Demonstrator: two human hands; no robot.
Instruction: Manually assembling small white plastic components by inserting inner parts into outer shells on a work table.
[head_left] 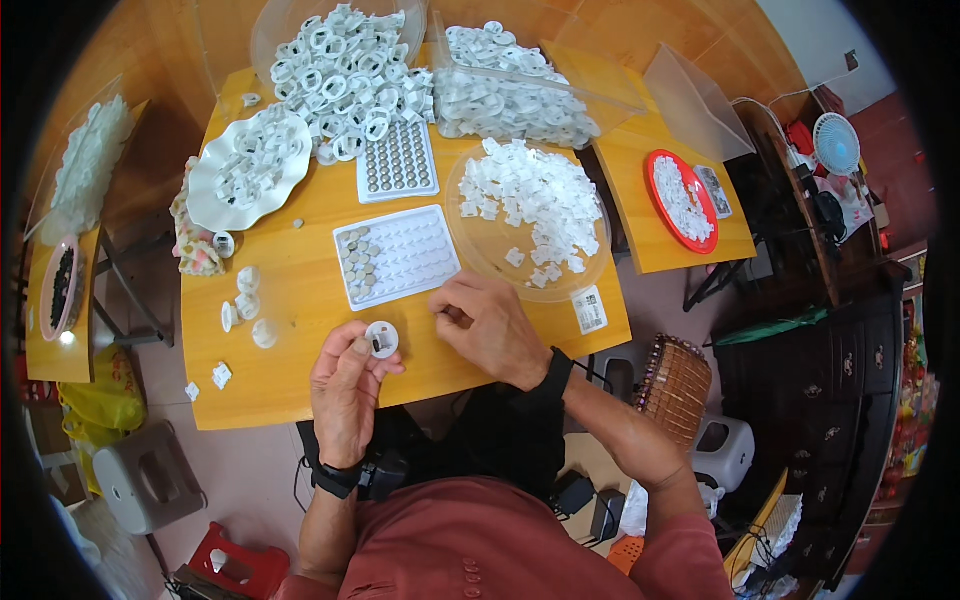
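Between the thumb and fingers of my left hand (345,375) is a small round white plastic housing (382,340), its recessed side showing with a dark spot inside. To its right, my right hand (490,325) is pinched closed above the table; whatever its fingertips hold is too small to make out. Just beyond my hands lies a white blister tray (420,250), with coin cells (357,262) in its left part. A second tray (397,160) full of coin cells sits behind it. Close to my right hand, a clear round tray (480,250) carries a pile of small white plastic pieces (545,205).
Heaped white housings (340,75) cover the table's back, beside a clear bin (510,90) of similar parts. A scalloped white plate (205,200) with more pieces stands at the left. Several round parts (248,280) lie near the left edge. A red plate (660,205) rests on the right table.
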